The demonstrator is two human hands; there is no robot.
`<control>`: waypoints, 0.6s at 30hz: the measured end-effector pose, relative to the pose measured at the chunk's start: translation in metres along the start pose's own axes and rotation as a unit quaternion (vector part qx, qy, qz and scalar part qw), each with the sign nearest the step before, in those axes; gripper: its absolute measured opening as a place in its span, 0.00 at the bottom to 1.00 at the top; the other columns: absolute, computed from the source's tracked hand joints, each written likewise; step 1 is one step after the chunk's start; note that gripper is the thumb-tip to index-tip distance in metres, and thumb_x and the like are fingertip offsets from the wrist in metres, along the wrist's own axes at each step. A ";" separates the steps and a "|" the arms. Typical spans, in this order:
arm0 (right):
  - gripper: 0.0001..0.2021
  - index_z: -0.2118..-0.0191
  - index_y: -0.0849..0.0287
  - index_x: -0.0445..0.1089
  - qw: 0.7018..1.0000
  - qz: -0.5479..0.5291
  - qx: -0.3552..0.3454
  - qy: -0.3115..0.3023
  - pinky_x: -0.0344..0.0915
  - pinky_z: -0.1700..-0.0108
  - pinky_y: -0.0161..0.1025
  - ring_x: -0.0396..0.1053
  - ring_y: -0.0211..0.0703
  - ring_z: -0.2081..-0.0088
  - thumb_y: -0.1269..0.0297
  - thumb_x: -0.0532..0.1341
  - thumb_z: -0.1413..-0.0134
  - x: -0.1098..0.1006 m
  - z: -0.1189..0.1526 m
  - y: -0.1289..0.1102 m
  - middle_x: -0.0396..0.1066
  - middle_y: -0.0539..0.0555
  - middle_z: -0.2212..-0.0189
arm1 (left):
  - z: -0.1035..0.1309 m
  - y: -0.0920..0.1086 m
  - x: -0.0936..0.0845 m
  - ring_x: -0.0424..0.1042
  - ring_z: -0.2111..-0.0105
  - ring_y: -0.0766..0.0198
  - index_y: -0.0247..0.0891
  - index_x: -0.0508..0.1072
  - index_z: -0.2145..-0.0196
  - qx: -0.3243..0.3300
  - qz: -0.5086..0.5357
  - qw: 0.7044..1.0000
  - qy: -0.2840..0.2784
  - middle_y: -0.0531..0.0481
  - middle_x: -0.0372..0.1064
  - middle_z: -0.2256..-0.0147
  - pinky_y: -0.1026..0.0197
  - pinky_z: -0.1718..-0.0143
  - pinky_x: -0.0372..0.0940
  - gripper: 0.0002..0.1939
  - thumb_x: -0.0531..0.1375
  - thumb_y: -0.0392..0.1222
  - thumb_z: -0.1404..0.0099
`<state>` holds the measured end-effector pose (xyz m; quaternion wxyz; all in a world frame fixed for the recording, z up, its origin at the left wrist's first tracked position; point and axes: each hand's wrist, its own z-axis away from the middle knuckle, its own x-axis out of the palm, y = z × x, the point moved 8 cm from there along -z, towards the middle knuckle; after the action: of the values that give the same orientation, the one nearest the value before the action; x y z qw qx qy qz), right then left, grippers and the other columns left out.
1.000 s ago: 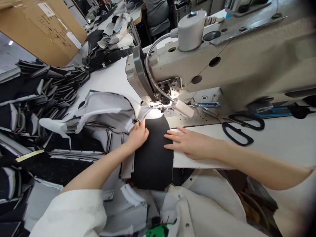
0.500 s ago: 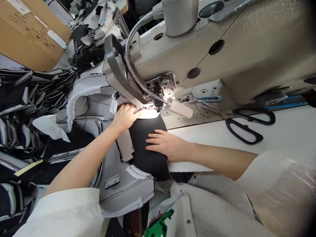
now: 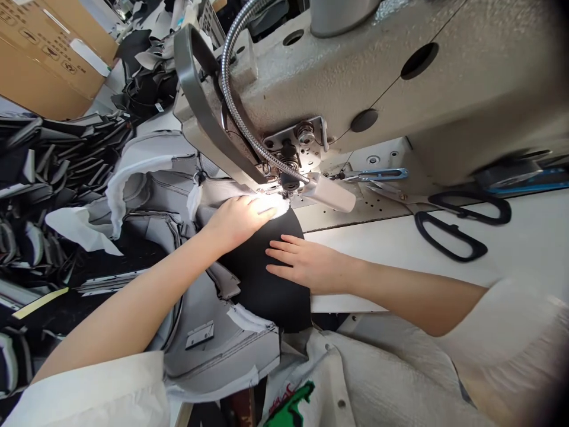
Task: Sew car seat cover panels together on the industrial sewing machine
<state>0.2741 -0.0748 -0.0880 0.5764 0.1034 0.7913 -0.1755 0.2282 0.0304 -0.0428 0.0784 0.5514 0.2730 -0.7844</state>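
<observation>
My left hand (image 3: 240,220) lies with fingers stretched out over the material close to the needle area of a sewing machine (image 3: 291,169), under its bright lamp. Its fingertips are washed out by the glare. My right hand (image 3: 309,264) rests flat with fingers spread on a black fabric piece (image 3: 267,296), a little nearer to me. The black piece reaches up to the machine's foot and joins a grey sewn cover (image 3: 222,344) with white edge strips, which spreads to the left. What lies under my left palm is hidden.
Black-handled scissors (image 3: 451,236) and blue thread snips (image 3: 377,174) lie right of the needle. A lamp head (image 3: 331,193) on a flexible metal neck hangs close above. Stacked dark fabric pieces (image 3: 53,160) and a cardboard box (image 3: 53,59) stand at the left.
My left hand has slid right, nearer the needle and into the lamp's glare. My right hand stays about where it was on the black piece. The view has shifted slightly.
</observation>
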 end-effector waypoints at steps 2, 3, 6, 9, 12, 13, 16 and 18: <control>0.25 0.43 0.65 0.63 1.000 -0.007 -0.004 0.000 0.52 0.40 0.51 0.55 0.56 0.40 0.70 0.60 0.49 0.001 0.000 0.000 0.59 0.66 0.42 | -0.002 0.003 0.000 0.66 0.48 0.54 0.45 0.69 0.47 -0.018 0.017 0.999 -0.021 0.45 0.66 0.47 0.55 0.53 0.66 0.22 0.54 0.30 0.37; 0.24 0.44 0.65 0.63 1.000 -0.010 0.001 0.003 0.52 0.40 0.51 0.56 0.55 0.40 0.70 0.59 0.48 0.002 0.000 0.001 0.59 0.65 0.42 | -0.003 0.004 0.000 0.66 0.48 0.54 0.45 0.69 0.47 -0.029 0.021 0.999 -0.028 0.45 0.67 0.47 0.54 0.53 0.67 0.22 0.54 0.30 0.37; 0.22 0.44 0.66 0.63 1.000 -0.010 0.026 0.013 0.50 0.39 0.52 0.55 0.54 0.40 0.72 0.56 0.47 0.004 -0.004 0.008 0.59 0.64 0.42 | -0.006 0.006 -0.001 0.68 0.50 0.55 0.44 0.67 0.45 -0.059 0.021 0.997 -0.048 0.44 0.68 0.49 0.56 0.55 0.67 0.24 0.53 0.29 0.37; 0.24 0.43 0.66 0.62 0.999 -0.014 0.045 0.013 0.49 0.39 0.54 0.54 0.56 0.39 0.71 0.58 0.49 0.004 -0.007 0.015 0.58 0.67 0.42 | -0.009 0.011 -0.002 0.69 0.51 0.55 0.39 0.65 0.44 -0.072 0.035 0.995 -0.064 0.42 0.67 0.48 0.57 0.54 0.68 0.26 0.51 0.27 0.39; 0.28 0.42 0.64 0.62 0.999 -0.045 0.001 -0.004 0.48 0.39 0.55 0.52 0.58 0.39 0.68 0.62 0.52 0.004 -0.010 0.008 0.56 0.67 0.41 | -0.012 0.014 -0.001 0.67 0.49 0.56 0.36 0.64 0.43 -0.084 0.070 0.992 -0.057 0.41 0.65 0.46 0.56 0.49 0.65 0.29 0.50 0.23 0.42; 0.28 0.42 0.63 0.62 0.998 -0.056 -0.023 -0.010 0.48 0.39 0.54 0.52 0.58 0.39 0.67 0.62 0.52 0.005 -0.011 0.003 0.56 0.66 0.41 | -0.013 0.014 0.000 0.66 0.47 0.56 0.35 0.64 0.43 -0.088 0.081 0.991 -0.053 0.41 0.65 0.46 0.55 0.47 0.63 0.30 0.50 0.22 0.44; 0.22 0.44 0.62 0.64 0.998 -0.058 -0.034 0.005 0.49 0.39 0.52 0.55 0.54 0.40 0.69 0.57 0.45 0.011 -0.024 -0.007 0.59 0.63 0.42 | -0.016 0.015 0.002 0.65 0.46 0.56 0.34 0.65 0.45 -0.095 0.111 0.988 -0.051 0.41 0.66 0.46 0.55 0.45 0.61 0.31 0.50 0.21 0.47; 0.18 0.46 0.64 0.66 0.998 -0.041 0.011 0.040 0.50 0.39 0.51 0.58 0.54 0.42 0.71 0.53 0.41 0.017 -0.040 -0.006 0.62 0.64 0.44 | -0.018 0.015 0.002 0.66 0.47 0.56 0.34 0.68 0.47 -0.105 0.128 0.984 -0.058 0.42 0.67 0.48 0.55 0.45 0.62 0.30 0.50 0.21 0.48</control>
<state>0.2316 -0.0653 -0.0919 0.5352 0.0842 0.8155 -0.2038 0.2483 0.0273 -0.0538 0.2518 0.5239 0.2758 -0.7655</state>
